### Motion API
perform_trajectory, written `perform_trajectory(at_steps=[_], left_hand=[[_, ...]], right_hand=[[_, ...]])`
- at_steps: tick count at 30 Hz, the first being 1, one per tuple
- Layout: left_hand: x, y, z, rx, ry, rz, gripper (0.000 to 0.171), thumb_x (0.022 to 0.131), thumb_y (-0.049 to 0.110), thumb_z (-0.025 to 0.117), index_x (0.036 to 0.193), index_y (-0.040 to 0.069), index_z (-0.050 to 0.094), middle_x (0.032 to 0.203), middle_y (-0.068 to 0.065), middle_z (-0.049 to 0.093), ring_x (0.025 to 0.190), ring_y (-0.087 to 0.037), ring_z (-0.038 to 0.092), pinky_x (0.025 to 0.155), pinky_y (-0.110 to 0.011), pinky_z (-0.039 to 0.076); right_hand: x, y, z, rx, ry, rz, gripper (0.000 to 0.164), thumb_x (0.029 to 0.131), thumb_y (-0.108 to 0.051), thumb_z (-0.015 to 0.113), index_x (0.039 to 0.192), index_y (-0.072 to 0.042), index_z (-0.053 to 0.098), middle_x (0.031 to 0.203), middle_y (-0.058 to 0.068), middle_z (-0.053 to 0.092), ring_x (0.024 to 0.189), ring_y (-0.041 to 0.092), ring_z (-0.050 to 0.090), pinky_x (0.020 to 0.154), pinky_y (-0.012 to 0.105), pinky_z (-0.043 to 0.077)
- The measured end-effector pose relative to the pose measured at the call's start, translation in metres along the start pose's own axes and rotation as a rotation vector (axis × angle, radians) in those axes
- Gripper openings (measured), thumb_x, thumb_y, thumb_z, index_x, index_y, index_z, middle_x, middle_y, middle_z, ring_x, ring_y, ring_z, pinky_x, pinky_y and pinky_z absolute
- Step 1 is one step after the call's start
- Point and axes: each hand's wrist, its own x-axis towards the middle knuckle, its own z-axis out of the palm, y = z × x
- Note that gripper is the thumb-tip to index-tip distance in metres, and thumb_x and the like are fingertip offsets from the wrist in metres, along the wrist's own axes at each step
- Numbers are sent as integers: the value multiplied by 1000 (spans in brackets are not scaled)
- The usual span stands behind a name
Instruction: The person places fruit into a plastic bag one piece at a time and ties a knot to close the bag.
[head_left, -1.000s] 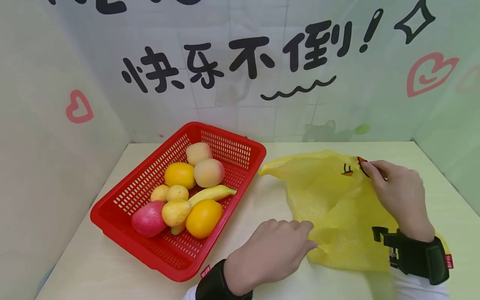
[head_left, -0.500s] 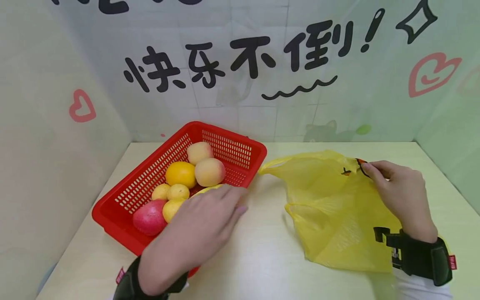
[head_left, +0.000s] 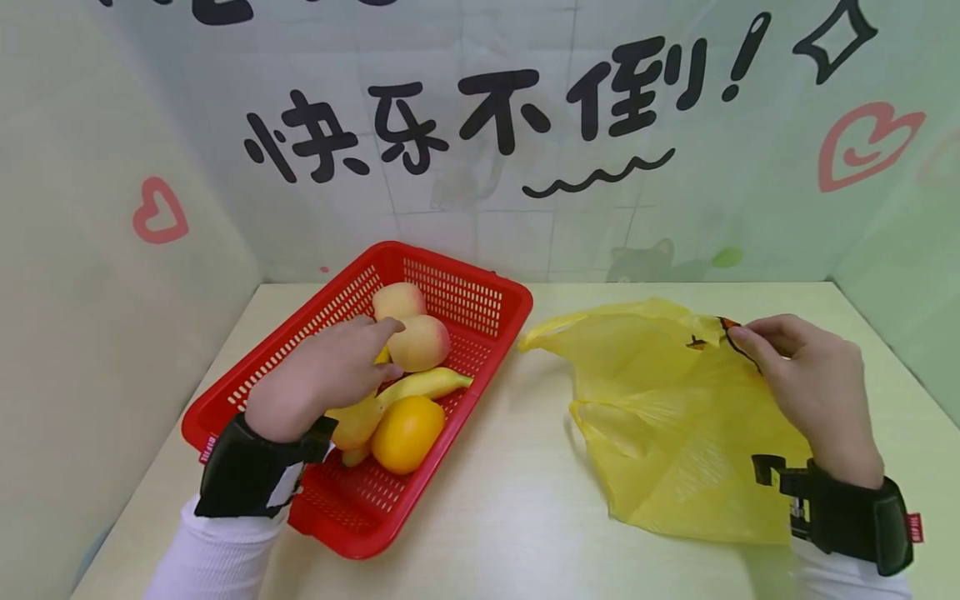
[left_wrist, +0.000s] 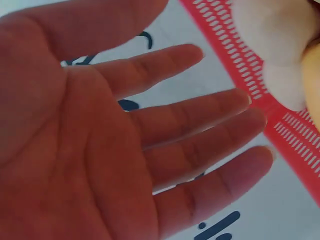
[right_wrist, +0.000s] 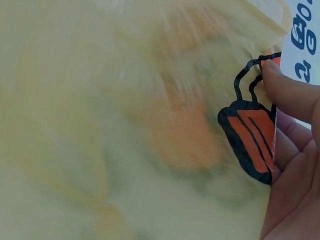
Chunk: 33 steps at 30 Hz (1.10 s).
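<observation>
My left hand (head_left: 326,367) is over the red basket (head_left: 480,408), above the fruit. In the left wrist view its fingers (left_wrist: 200,152) are extended and apart, holding nothing. Around it in the basket are two peaches (head_left: 420,343), a yellow banana-shaped fruit (head_left: 431,383) and an orange (head_left: 408,435); my hand hides other fruit. At the right, thumb and fingers of my right hand (head_left: 817,383) pinch the upper edge of a yellow plastic bag (head_left: 675,442). Up close in the right wrist view, the bag's orange and black print (right_wrist: 250,140) shows beside the thumb.
The basket and bag lie on a pale table (head_left: 495,517). A printed backdrop (head_left: 465,242) with black lettering stands behind it, and side panels border it left and right. One bag handle (head_left: 551,333) points toward the basket.
My left hand has left the bag's lower handle and swung left over the basket to above the fruit. That handle now hangs loose. The right hand still pinches the bag, nearly unmoved.
</observation>
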Motion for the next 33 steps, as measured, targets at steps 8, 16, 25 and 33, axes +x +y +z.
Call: perform_trajectory(at_steps=[8,16,25,33], left_hand=[[33,-8,1,-23,-77,-22,65,92,34,68,146,11,41,129,-19,53,109,-34,54,95,-50,52],[61,-4,11,-125,-207,-92,70,89,27,72,149,23,35,131,-17,46,105,-33,54,80,-39,59],[70,0,23,17,-95,-51,83,82,23,79,151,21,33,141,-19,46,113,-35,51,88,-45,56],[73,3,26,84,-80,-55,85,80,20,81,150,19,32,140,-19,48,116,-38,49,88,-46,56]], right_hand=[[1,-2,1,3,-7,-3,28,95,-27,66,100,0,73,90,23,73,64,-17,41,56,13,38],[0,-2,3,-4,-22,-8,30,94,-28,66,102,-1,75,91,22,74,68,-20,40,58,10,39],[-1,-1,6,-15,-10,-62,27,95,-25,65,102,-1,75,89,22,73,69,-20,38,60,10,37],[-1,-4,6,-28,9,-76,25,91,-22,70,102,-1,75,89,22,73,69,-24,35,59,10,37]])
